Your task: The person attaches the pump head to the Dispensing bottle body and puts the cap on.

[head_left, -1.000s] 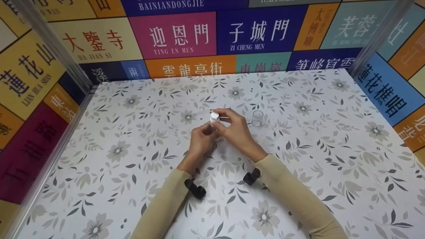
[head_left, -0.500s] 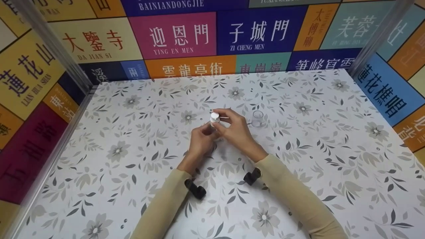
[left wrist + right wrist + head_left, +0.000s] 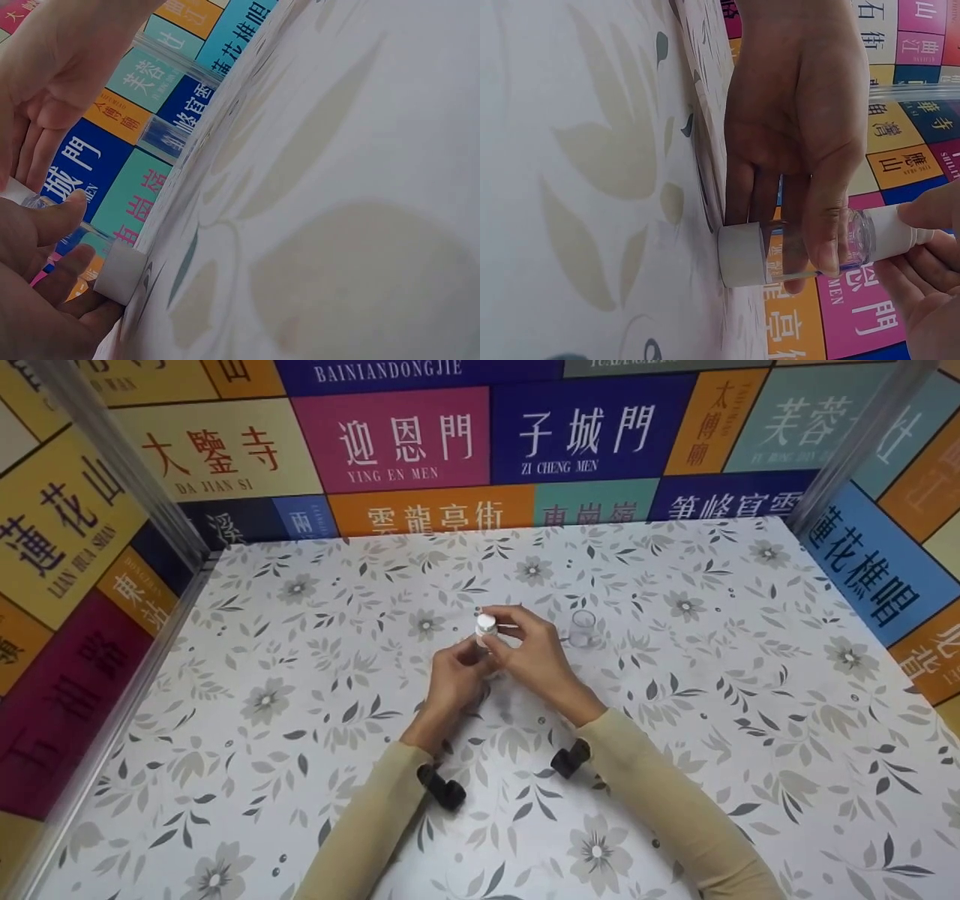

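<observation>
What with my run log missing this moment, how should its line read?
left hand: grips clear bottle; right hand: holds its white cap; bottle: roughly upright; clear cup: on table

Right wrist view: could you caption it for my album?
The left hand grips a clear bottle while the right hand pinches its white top.

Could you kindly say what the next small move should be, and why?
Probably a gentle twist of the white, plastic-looking cylindrical top with the right hand, to test whether it is seated: that hand grips the top while the left hand holds the clear cylindrical bottle by its body. The small clear cup-like piece stands apart, so it can wait.
</observation>
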`<state>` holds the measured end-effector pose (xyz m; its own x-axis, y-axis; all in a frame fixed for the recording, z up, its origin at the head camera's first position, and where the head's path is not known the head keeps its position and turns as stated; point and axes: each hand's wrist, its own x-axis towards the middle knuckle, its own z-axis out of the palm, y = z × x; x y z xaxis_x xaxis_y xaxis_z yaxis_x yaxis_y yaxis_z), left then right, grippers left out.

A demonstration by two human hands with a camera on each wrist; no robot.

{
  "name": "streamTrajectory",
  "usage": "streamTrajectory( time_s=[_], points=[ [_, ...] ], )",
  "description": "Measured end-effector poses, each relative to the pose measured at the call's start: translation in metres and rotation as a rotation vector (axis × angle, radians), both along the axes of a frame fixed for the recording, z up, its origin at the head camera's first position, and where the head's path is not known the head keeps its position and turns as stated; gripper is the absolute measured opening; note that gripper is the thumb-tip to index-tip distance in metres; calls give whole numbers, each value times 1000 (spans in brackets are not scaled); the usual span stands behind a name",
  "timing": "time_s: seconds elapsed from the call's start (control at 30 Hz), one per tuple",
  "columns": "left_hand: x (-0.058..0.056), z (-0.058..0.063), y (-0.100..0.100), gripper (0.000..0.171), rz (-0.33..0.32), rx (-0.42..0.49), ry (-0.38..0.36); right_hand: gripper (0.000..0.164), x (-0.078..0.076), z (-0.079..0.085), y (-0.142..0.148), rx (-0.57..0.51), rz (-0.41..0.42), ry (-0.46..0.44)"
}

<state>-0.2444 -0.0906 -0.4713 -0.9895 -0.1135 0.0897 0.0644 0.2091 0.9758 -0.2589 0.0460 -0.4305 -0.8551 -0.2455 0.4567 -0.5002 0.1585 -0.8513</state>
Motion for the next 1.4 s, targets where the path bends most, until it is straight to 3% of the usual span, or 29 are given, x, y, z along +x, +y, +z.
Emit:
streamTrajectory(
  time_s=[0.3,0.57,1.07,1.4],
  points=[
    [1,1,0,32,8,-28,-18,37,0,0,0,-22,17,2],
    [2,0,-1,28,0,-15,2,35,0,-1,0,20,21,19],
    [2,0,1,39,19,-25,-63,37,1,-3,-2,5,23,3],
    [1,1,2,40,27,-27,-44,40,1,-2,-1,-4,30,-16]
  ],
)
